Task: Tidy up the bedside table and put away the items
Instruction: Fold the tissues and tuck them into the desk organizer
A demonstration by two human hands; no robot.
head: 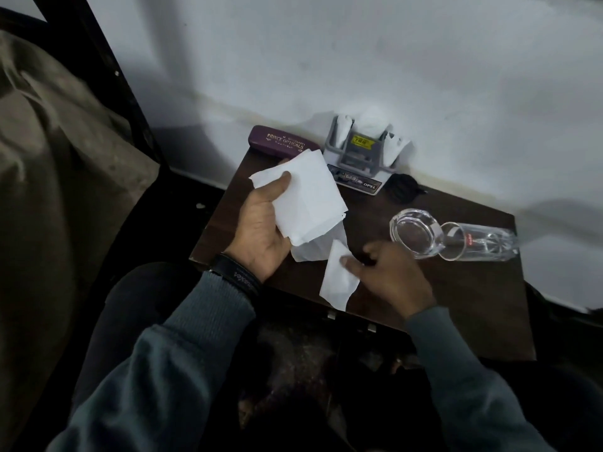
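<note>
**A:** Head view: left grip (pixel 261 230) clamped on the tissue stack (pixel 310 197) above the counter (pixel 463 305), thumb on top.

**B:** Right grip (pixel 388 275) pinches a loose tissue (pixel 339 283) at the front edge. Best to lift it flat and square it on the stack, then go for the holder (pixel 359 154) by the wall.

The wooden bedside table (pixel 456 305) bore a maroon spectacle case (pixel 280 142) at its far-left corner, a grey tissue holder (pixel 362 151), a glass ashtray (pixel 416 231) and a toppled tumbler (pixel 479 241).
</note>
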